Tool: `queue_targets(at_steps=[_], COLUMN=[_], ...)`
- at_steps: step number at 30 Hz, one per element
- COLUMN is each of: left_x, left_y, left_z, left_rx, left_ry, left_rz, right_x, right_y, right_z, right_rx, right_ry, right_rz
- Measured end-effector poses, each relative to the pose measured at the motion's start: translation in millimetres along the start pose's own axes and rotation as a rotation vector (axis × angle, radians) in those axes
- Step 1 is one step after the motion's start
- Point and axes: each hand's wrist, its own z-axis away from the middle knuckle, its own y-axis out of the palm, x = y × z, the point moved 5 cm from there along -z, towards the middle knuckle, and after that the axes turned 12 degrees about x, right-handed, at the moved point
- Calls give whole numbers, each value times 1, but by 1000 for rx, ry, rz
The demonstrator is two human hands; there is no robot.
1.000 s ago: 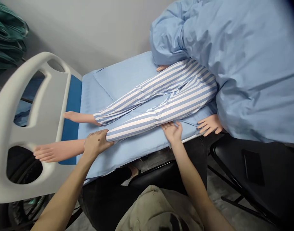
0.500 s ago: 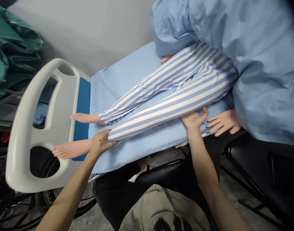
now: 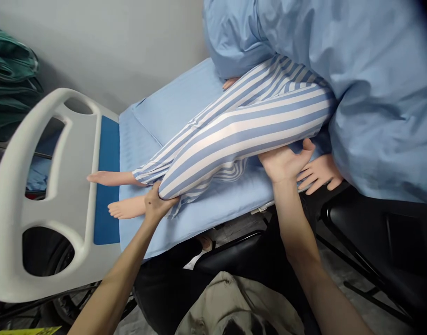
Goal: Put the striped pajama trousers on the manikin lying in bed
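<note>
A manikin in blue-and-white striped trousers lies on the bed, its near leg (image 3: 230,130) bent with the knee raised a little. My left hand (image 3: 157,202) is closed round the ankle of that leg at the trouser cuff, just above the bare near foot (image 3: 127,208). Palm up, my right hand (image 3: 285,163) bears the same leg from beneath the thigh; its thumb sticks out and its other fingers are hidden under the leg. The far leg (image 3: 185,135) lies straighter behind, ending in the far foot (image 3: 110,177). Close to my right hand rests a manikin hand (image 3: 320,174).
The bed (image 3: 171,95) has a light blue sheet and a pale footboard (image 3: 73,163) at the left. Blue cloth (image 3: 304,37) covers the manikin's upper body. Black chairs (image 3: 360,228) stand at the near side. Green folded material (image 3: 10,60) is at the far left.
The near leg has bent: its foot has slid right, away from the footboard, and its knee has risen. My left hand has moved right with the ankle. The view has shifted slightly.
</note>
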Motion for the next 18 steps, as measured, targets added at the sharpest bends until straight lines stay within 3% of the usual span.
queue_targets(at_steps=[4, 11, 14, 18], left_x=[-7, -4, 6, 17], left_y=[11, 14, 12, 8], left_z=[-5, -1, 1, 0], left_rx=[-49, -78, -30, 39], left_ry=[-41, 60, 97, 72], left_rz=[32, -12, -56, -108], right_x=[-2, -10, -11, -7], right_y=[5, 14, 12, 6], right_z=[-3, 5, 7, 8], right_rx=[32, 1, -66, -58], right_ry=[15, -46, -28, -45], right_rz=[-50, -248, -280, -146])
